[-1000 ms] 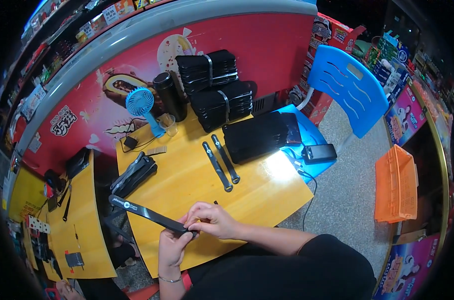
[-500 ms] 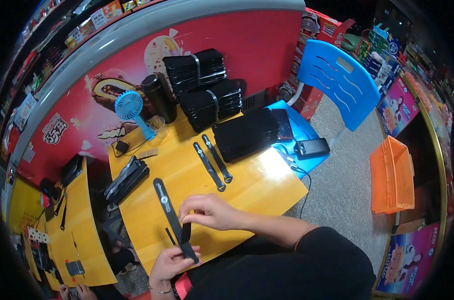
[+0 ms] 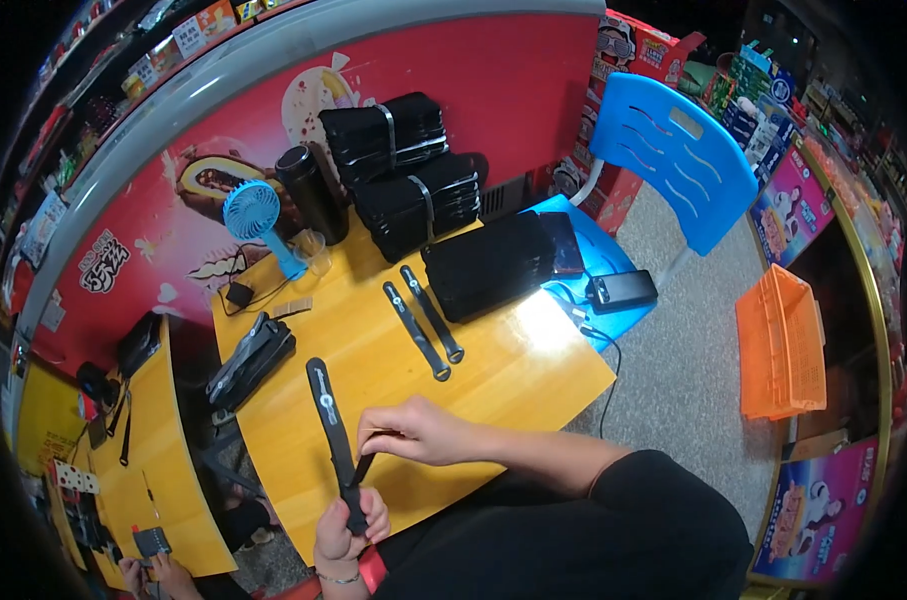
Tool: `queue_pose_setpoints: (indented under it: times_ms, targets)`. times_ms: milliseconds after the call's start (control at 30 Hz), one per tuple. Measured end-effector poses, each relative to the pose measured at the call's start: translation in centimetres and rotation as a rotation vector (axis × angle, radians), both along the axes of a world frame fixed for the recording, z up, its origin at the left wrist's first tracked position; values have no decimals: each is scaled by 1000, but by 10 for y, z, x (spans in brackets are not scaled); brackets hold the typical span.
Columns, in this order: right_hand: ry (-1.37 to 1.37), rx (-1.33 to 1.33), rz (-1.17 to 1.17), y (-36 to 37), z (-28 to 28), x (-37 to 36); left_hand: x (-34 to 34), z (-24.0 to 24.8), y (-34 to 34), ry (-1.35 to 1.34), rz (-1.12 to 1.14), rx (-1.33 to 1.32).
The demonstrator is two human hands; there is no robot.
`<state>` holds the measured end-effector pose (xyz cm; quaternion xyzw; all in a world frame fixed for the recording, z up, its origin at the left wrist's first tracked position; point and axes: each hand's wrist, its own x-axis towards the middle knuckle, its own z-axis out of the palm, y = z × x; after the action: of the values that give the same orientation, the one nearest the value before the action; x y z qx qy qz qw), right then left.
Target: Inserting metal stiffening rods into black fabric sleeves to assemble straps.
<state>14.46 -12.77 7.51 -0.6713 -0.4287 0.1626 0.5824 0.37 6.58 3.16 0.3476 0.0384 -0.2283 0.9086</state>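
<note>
A long black strap with a white print and a rounded far end stands up from my left hand, whose fingers are closed around its lower end. Just right of it, my right hand is closed in a pinch on a short dark length that slants down to the strap near my left fist. Where that length joins the strap is partly covered by my fingers. Two similar black straps with loops at their near ends lie side by side beyond my hands. A heap of folded black straps rests at the table's left edge.
The yellow table also bears banded black bundles, a flat black stack, a blue fan, a clear cup and a dark flask. A blue chair and orange crate stand right. Someone's hands work at another table.
My left hand has turned and closed more fully around the strap's lower end. The strap stands straighter, and the short length in my right hand now shows edge-on.
</note>
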Motion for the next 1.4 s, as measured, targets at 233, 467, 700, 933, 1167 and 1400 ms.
queue_pose_setpoints:
  times_ms: [233,467,700,933,1167,1400]
  targets:
    - [-53,170,-306,-32,18,48,-36,-7,39,133,-201,103]
    - [-33,178,-464,-55,59,88,-80,-13,65,58,-217,133]
    - [-545,10,-663,-32,67,96,-90,-22,70,2,45,172]
    - [-993,-278,-450,-2,-47,80,-48,-24,40,-141,238,139]
    - [-812,-615,-363,10,-80,53,-22,-27,23,-123,313,122]
    - [-871,-732,-426,27,-102,68,-10,-15,14,-102,326,174]
